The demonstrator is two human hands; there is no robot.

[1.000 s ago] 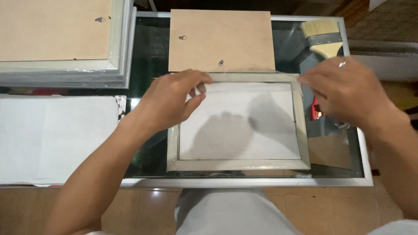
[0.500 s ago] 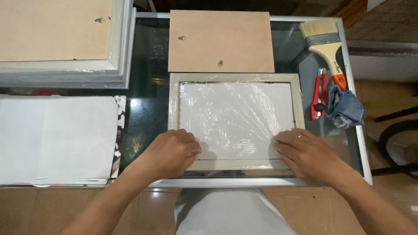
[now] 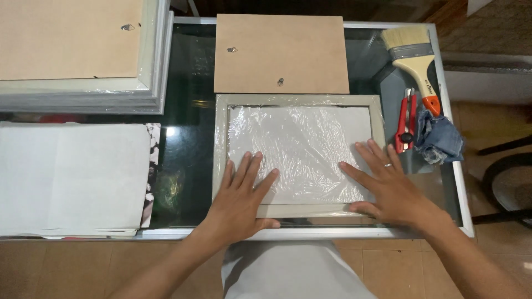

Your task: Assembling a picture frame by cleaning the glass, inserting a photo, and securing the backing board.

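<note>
Left hand: lies flat and released, fingers spread, on the lower left part of the picture frame; the palm covers the frame's bottom edge.
Right hand: also flat and released, fingers spread, on the lower right part of the frame; a ring shows on one finger.
Picture frame: pale grey, lying flat on the glass-topped surface near its front edge; the middle is covered with crinkled clear plastic film.
Backing board: brown, just behind the frame, touching or nearly touching its top edge.
Right of the frame: a red utility knife, a blue cloth and a paintbrush.
Left side: a stack of frames at the back, white paper sheets in front.
</note>
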